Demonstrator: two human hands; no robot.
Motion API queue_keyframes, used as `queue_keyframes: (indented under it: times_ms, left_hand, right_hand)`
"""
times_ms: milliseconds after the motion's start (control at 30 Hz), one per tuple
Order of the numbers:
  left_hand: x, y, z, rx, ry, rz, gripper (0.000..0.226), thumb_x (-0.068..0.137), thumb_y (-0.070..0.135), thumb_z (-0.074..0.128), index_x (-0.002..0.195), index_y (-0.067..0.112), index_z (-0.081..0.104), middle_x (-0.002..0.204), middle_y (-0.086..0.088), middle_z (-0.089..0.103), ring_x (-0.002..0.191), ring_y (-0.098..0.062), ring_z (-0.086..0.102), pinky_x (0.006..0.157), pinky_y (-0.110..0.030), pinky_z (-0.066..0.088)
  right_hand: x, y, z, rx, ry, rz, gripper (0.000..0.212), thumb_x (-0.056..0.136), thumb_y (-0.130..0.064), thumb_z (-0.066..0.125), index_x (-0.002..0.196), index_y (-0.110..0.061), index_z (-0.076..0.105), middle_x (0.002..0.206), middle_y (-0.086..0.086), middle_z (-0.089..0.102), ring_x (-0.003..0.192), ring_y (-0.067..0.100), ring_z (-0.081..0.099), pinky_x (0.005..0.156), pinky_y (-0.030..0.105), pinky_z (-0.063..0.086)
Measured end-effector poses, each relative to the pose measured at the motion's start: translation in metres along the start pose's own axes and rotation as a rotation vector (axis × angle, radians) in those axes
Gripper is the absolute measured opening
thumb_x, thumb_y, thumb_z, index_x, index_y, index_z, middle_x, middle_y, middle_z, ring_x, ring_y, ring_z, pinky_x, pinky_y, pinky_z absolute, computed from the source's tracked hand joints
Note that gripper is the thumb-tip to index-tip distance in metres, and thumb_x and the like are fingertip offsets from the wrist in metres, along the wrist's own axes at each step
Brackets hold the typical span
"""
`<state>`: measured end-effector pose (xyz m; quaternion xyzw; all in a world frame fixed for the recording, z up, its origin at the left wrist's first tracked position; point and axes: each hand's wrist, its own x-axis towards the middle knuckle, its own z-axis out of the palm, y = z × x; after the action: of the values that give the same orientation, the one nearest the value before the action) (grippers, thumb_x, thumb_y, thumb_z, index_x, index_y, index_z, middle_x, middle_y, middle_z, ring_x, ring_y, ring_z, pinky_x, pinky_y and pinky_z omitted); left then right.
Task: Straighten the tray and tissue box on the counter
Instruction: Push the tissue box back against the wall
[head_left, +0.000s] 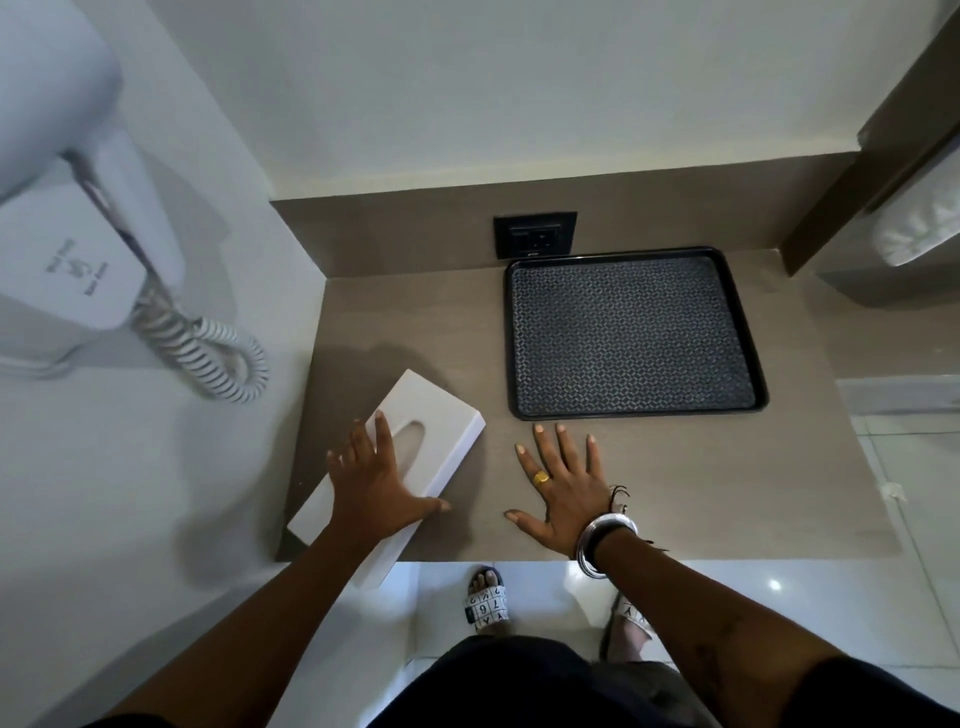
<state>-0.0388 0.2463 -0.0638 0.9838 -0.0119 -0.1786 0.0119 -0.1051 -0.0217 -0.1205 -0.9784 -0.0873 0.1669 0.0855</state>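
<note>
A white tissue box lies at an angle on the left of the brown counter, its near end hanging over the front edge. My left hand rests flat on top of the box, fingers spread across it and the thumb against its right side. A black tray with a patterned base sits at the back right, close to the wall. My right hand hovers or rests flat on the counter just in front of the tray, fingers apart, holding nothing.
A wall-mounted white hair dryer with a coiled cord hangs on the left wall. A black wall socket sits behind the tray. White towels show at the far right. My feet in sandals stand on the tiled floor below.
</note>
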Motion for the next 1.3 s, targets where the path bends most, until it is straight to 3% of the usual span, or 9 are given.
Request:
queue_keyframes:
  times_ms: [133,300,667,833,1167,1300]
  left_hand:
    - [0.003,0.002,-0.001,-0.065,0.016,0.0,0.145,0.044,0.078,0.074,0.155,0.02,0.001,0.153,-0.018,0.028,0.14,-0.038,0.033,0.113,-0.056,0.033]
    - [0.011,0.001,-0.007,-0.119,0.058,-0.005,0.142,0.047,0.074,0.079,0.156,0.022,0.002,0.154,-0.018,0.028,0.141,-0.039,0.032,0.115,-0.059,0.03]
    - [0.118,0.007,-0.078,-0.286,0.209,-0.296,0.133,0.056,0.066,0.082,0.156,0.019,0.008,0.154,-0.027,0.025,0.141,-0.046,0.027,0.116,-0.061,0.022]
    - [0.17,0.008,-0.103,-0.345,0.204,-0.387,0.136,0.053,0.068,0.082,0.156,0.017,0.01,0.154,-0.026,0.025,0.142,-0.044,0.027,0.115,-0.057,0.025]
    - [0.199,-0.002,-0.082,-0.262,0.171,-0.458,0.135,0.05,0.072,0.08,0.155,0.018,0.014,0.151,-0.029,0.029,0.139,-0.046,0.029,0.113,-0.058,0.026]
    - [0.199,0.0,-0.073,-0.27,0.199,-0.441,0.13,0.053,0.073,0.078,0.154,0.018,0.017,0.15,-0.029,0.031,0.139,-0.047,0.03,0.115,-0.059,0.024]
  right_hand:
    - [-0.003,-0.002,0.0,-0.012,0.006,0.007,0.092,0.078,-0.084,0.037,0.15,-0.026,0.035,0.161,0.01,0.027,0.147,0.04,0.023,0.113,0.07,0.016]
    - [-0.007,-0.003,-0.003,-0.026,0.015,0.014,0.093,0.077,-0.084,0.039,0.15,-0.026,0.037,0.161,0.01,0.03,0.147,0.039,0.027,0.112,0.07,0.021]
    - [-0.009,-0.002,0.001,-0.034,0.067,0.016,0.09,0.079,-0.081,0.042,0.15,-0.027,0.038,0.161,0.01,0.031,0.147,0.039,0.027,0.113,0.068,0.023]
    - [-0.002,-0.003,0.002,-0.035,0.086,0.009,0.089,0.078,-0.079,0.045,0.15,-0.027,0.038,0.16,0.011,0.031,0.147,0.04,0.027,0.112,0.068,0.025]
    - [0.003,0.0,0.003,-0.052,0.067,0.007,0.086,0.079,-0.077,0.044,0.15,-0.027,0.039,0.16,0.011,0.032,0.146,0.04,0.029,0.112,0.068,0.027]
    - [0.003,0.003,0.004,-0.068,0.039,0.006,0.086,0.08,-0.078,0.04,0.15,-0.028,0.037,0.16,0.011,0.031,0.146,0.04,0.028,0.113,0.066,0.019]
